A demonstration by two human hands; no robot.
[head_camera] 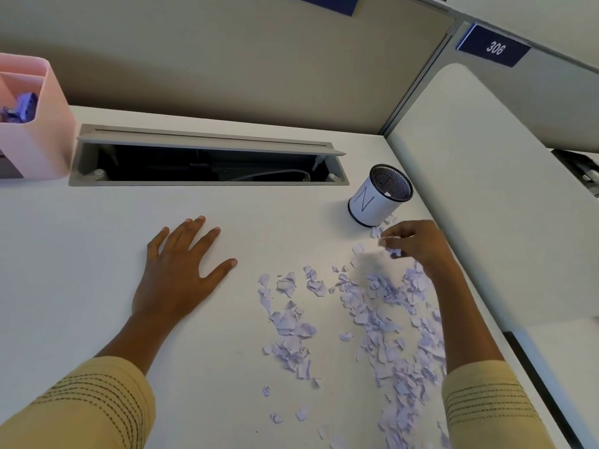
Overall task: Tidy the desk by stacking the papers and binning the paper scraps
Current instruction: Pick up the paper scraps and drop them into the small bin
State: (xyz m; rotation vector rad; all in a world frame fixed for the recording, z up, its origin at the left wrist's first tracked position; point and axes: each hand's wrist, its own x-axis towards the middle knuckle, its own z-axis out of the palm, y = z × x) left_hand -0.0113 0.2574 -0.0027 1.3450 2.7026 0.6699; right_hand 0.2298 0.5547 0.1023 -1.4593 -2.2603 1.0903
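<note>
Standing at far left, pink organiser, left hand spread flat on white tabletop, torn paper scraps strewn right of it, right hand pinching scraps, mesh cup bin just beyond.

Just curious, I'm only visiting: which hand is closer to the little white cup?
The right hand, among scraps just in front of the cup. The left hand lies flat, far left.

I see two bare hands, left hand and right hand, each emerging from a mustard-yellow knit sleeve banded with dark dotted stitching.
</note>
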